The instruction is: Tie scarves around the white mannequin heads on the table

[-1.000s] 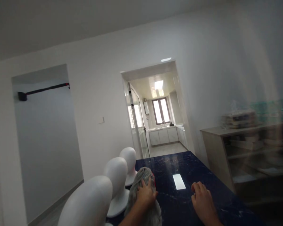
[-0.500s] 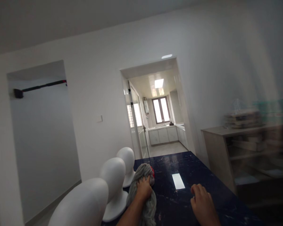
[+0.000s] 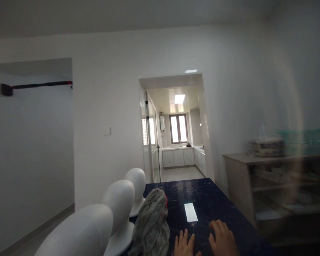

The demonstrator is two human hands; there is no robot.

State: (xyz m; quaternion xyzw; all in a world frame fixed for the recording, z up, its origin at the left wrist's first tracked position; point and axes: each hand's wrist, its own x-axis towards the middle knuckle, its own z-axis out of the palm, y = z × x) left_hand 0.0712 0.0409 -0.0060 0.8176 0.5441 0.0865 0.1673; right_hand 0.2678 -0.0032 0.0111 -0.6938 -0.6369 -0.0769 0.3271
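Observation:
My left hand (image 3: 184, 244) lies at the bottom edge on the dark blue marble table (image 3: 216, 202), fingers spread and flat, holding nothing. Just to its right, my right hand (image 3: 223, 239) rests on the same table with its fingers curled loosely, nothing in it. A grey cloth (image 3: 152, 221) with a bit of red at its top is draped over a head form left of my left hand, a short gap away. Three white mannequin heads (image 3: 120, 206) stand in a row along the table's left edge.
A wooden shelf unit (image 3: 277, 185) with stacked items stands at the right. An open doorway (image 3: 176, 142) ahead leads to a white kitchen with a glass door. Another opening at the left has a black bar (image 3: 34, 85) across its top.
My left hand has let go of the grey cloth and moved right onto the table beside my right hand. The view has levelled out and shifted.

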